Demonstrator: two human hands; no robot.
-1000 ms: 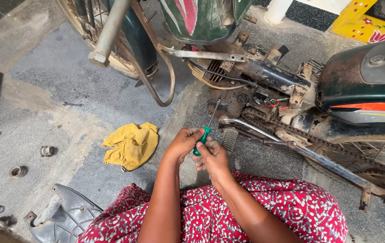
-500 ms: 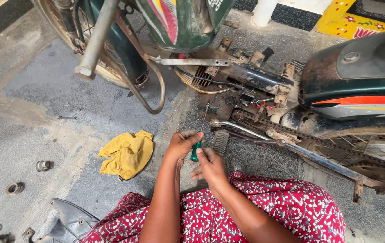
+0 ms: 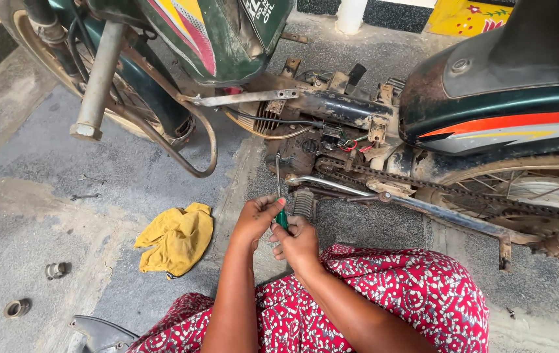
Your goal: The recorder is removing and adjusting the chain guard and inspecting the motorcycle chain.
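Entry 1, nearest: my lap, red patterned cloth (image 3: pixel 384 301), both forearms reaching out over it.

Entry 2: right hand (image 3: pixel 298 240), fingers curled shut around the green handle of the screwdriver (image 3: pixel 281 212). Left hand (image 3: pixel 256 219), fingers wrapped on the same handle from the other side. The shaft rises from between my hands toward the engine; its tip sits low on the engine casing (image 3: pixel 292 153), though I cannot tell whether it is seated in a screw head.

Entry 3: ribbed footpeg (image 3: pixel 303 202), just beside my knuckles, under the chrome lever (image 3: pixel 328 184).

Entry 4, left on the floor (image 3: pixel 44 216): yellow rag (image 3: pixel 176 240), small spanner (image 3: pixel 85 196), two round metal fittings (image 3: pixel 57 269).

Entry 5, beyond: drive chain (image 3: pixel 423 186), exposed, and loose red and green wires (image 3: pixel 351 142) near the casing.

Entry 6, farthest: motorbike, green tank (image 3: pixel 207 39), front fork (image 3: pixel 100 78), rear wheel (image 3: pixel 528 193).

Risk notes, my judgement: with two hands bearing on a thin shaft, a tip that rides out of its slot would send my knuckles into the footpeg or chain. A skid sideways could nick the wires. Heavy force on a stuck screw may round its head.
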